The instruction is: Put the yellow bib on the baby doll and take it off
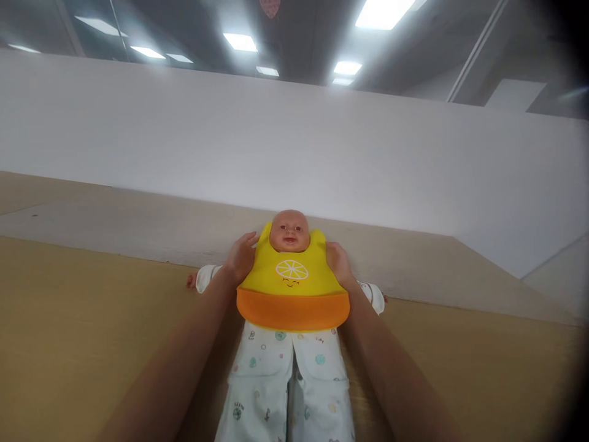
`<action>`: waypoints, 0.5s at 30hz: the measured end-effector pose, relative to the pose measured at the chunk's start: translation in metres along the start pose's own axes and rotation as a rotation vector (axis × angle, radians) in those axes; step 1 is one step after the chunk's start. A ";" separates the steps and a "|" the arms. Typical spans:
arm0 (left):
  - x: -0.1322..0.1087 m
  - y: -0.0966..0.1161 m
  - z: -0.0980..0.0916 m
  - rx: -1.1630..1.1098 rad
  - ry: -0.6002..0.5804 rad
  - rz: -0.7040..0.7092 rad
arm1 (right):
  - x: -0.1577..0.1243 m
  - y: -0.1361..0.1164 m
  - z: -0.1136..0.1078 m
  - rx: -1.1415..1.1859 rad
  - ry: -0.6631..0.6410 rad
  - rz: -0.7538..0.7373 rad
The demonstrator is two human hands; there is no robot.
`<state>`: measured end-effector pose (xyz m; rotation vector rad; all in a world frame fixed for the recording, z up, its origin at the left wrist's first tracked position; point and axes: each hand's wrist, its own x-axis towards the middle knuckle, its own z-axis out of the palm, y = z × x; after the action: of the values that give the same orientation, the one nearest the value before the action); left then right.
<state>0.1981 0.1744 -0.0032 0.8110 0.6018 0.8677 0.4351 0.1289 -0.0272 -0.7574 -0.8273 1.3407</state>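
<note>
A baby doll (289,232) lies face up with its head away from me, dressed in white printed clothes (267,368). Over its chest spreads a yellow bib (267,270) with a citrus-slice face and an orange pocket (293,309). My left hand (241,256) is at the bib's left edge by the doll's shoulder, fingers curled in against it. At the opposite edge, my right hand (339,261) closes on the bib, its fingertips partly hidden behind it. The doll's sleeved arms stick out sideways beyond my wrists.
The doll rests on a wooden-coloured table (115,307). Behind it runs a pale grey strip (138,218) along a white partition (285,147). Glass and lit ceiling panels (384,12) appear above the partition.
</note>
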 end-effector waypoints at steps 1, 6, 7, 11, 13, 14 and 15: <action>-0.001 0.000 0.003 0.001 0.004 0.005 | 0.000 -0.001 0.000 0.028 -0.018 0.031; -0.004 0.002 0.012 0.008 0.027 0.057 | -0.001 -0.005 0.000 0.159 -0.037 0.112; -0.003 0.003 0.012 0.010 0.023 0.067 | -0.001 -0.005 0.000 0.172 -0.033 0.112; -0.001 0.003 0.008 0.018 0.003 0.074 | 0.001 -0.005 -0.001 0.211 -0.053 0.090; 0.000 0.003 0.007 0.016 0.015 0.081 | 0.002 -0.004 -0.002 0.225 -0.058 0.078; 0.000 0.003 0.007 0.013 0.023 0.082 | 0.002 -0.004 -0.002 0.228 -0.059 0.081; 0.000 0.004 0.008 0.011 0.031 0.081 | 0.002 -0.004 -0.003 0.229 -0.059 0.085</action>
<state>0.2028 0.1732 0.0041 0.8376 0.6043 0.9529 0.4396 0.1307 -0.0255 -0.5805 -0.6794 1.5102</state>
